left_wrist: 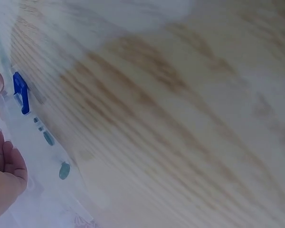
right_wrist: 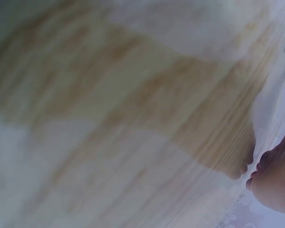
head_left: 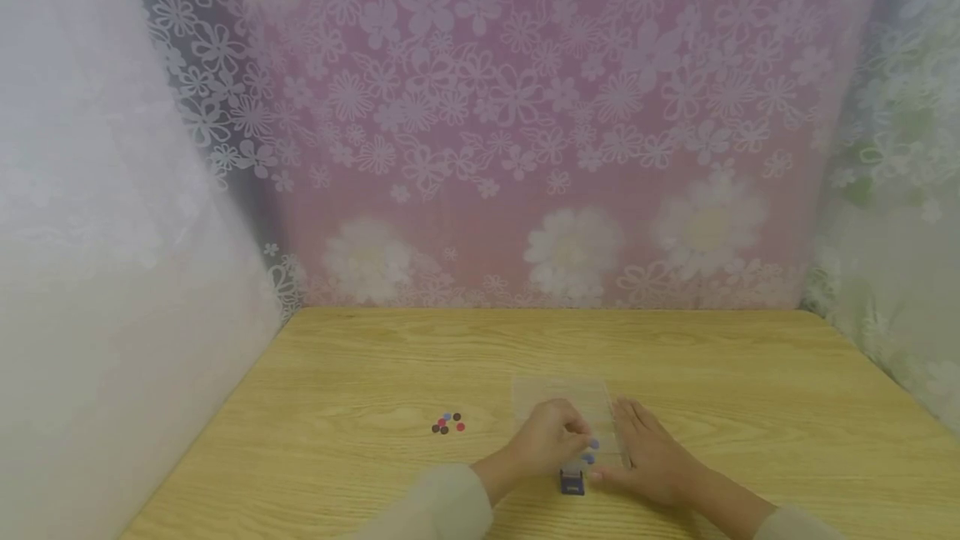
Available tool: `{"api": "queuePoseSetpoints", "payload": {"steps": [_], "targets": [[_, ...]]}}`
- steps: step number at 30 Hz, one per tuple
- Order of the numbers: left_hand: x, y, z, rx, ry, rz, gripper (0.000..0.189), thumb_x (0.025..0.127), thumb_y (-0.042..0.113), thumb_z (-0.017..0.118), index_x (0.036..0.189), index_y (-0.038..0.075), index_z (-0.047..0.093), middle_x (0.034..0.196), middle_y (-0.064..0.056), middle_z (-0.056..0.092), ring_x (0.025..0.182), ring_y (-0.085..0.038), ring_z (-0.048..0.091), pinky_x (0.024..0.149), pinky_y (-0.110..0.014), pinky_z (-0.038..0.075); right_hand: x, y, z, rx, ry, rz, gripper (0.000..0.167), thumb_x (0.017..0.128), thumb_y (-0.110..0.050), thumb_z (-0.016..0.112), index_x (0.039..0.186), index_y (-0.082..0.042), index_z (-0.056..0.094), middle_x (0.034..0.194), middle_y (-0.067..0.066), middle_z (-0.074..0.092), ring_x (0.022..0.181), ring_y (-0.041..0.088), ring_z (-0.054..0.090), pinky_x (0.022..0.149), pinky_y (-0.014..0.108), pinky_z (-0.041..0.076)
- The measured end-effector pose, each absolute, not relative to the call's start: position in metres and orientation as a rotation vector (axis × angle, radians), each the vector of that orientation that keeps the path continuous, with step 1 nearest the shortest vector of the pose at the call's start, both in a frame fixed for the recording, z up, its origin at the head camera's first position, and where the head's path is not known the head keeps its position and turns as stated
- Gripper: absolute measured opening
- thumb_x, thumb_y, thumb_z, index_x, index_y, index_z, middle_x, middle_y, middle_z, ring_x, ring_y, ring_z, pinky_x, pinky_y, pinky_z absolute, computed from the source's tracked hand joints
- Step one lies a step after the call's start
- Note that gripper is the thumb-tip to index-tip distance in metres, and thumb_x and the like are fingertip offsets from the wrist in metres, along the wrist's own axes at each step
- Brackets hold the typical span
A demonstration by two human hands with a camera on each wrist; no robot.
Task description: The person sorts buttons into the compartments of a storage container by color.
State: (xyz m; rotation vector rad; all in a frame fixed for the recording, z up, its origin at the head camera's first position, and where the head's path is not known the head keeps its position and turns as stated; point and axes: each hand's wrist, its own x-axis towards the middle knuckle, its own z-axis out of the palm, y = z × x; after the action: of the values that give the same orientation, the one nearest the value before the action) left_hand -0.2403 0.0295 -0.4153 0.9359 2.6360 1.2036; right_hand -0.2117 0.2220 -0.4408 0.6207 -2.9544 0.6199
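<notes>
A clear flat plastic piece (head_left: pixel 558 390) lies on the wooden table, a dark blue clip-like part (head_left: pixel 572 483) at its near edge. My left hand (head_left: pixel 546 437) is over its middle, thumb and fingertips pinched together at a small blue disc (head_left: pixel 595 444). Just below is another blue disc (head_left: pixel 588 459). My right hand (head_left: pixel 660 457) lies flat along the right edge, fingers straight, thumb toward the blue part. The left wrist view shows the blue part (left_wrist: pixel 21 92) and several teal-looking discs (left_wrist: pixel 64 170) along the plastic; in the right wrist view, a hand (right_wrist: pixel 275 178) appears at the edge.
A loose group of small red, dark and blue discs (head_left: pixel 444 430) lies left of my left hand. Wood-grain tabletop (head_left: pixel 337 373) surrounds everything. A floral curtain (head_left: pixel 525 107) hangs behind the table, with pale sheets (head_left: pixel 135 232) at both sides.
</notes>
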Motion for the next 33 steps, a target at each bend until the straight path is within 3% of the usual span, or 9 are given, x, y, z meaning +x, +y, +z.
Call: {"api": "queuePoseSetpoints", "payload": {"steps": [19,27,33], "targets": [[-0.234,0.041,-0.416,0.935,2.678,1.049,0.006,0.082,0.013,0.069,0.078,0.008,0.069,0.079,0.008,0.058,0.072,0.004,0.048,0.064,-0.009,0.043,-0.212,0.223,-0.443,0.651,-2.925,0.609,0.103,0.08,-0.06,0.059,0.137,0.018,0.022,0.142,0.04,0.022,0.131,0.055,0.023,0.1,0.067,0.026],[-0.233,0.042,-0.415,0.957,2.679,1.024,0.005,0.08,0.014,0.07,0.079,0.009,0.07,0.08,0.008,0.059,0.075,0.004,0.049,0.07,-0.01,0.045,-0.211,0.223,-0.443,0.66,-2.917,0.598,0.105,0.079,-0.061,0.06,0.137,0.018,0.022,0.142,0.04,0.022,0.13,0.056,0.023,0.099,0.067,0.026],[-0.233,0.042,-0.414,0.971,2.685,1.014,0.005,0.08,0.012,0.07,0.079,0.008,0.071,0.079,0.007,0.059,0.073,0.004,0.049,0.068,-0.009,0.044,-0.212,0.223,-0.444,0.655,-2.916,0.6,0.106,0.079,-0.062,0.059,0.137,0.018,0.022,0.141,0.04,0.023,0.13,0.055,0.024,0.099,0.067,0.027]]}}
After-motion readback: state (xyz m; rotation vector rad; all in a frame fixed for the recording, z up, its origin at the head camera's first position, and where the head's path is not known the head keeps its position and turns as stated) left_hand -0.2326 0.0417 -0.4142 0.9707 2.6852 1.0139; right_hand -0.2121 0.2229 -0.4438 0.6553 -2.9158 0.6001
